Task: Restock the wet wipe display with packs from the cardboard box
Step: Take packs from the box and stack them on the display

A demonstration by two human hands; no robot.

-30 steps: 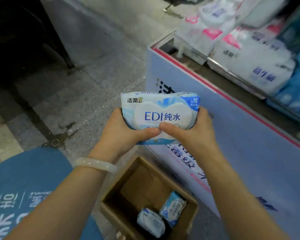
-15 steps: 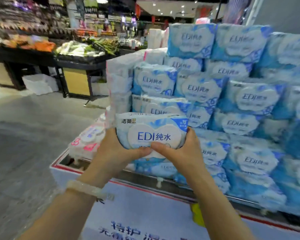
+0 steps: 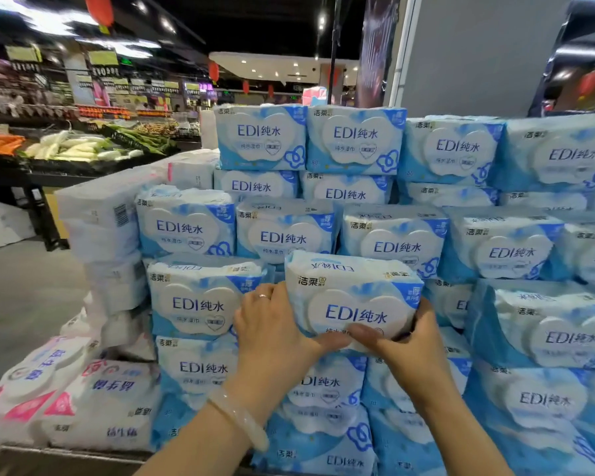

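A blue and white wet wipe pack with a heart-shaped label is held against the stacked wet wipe display, in a gap of a middle row. My left hand grips its left end, with a ring on one finger and a pale bangle at the wrist. My right hand grips its lower right corner, thumb across the front. Matching packs sit on both sides of it, above and below. The cardboard box is out of view.
White and pink packs lie at the display's lower left, and a column of white packs rises at its left end. A produce stand with vegetables stands far left across the grey floor. A grey pillar rises behind the display.
My view has swung up from the cardboard box on the floor to the display. Both hands have carried the pack forward and to the right, up against the stacked packs.
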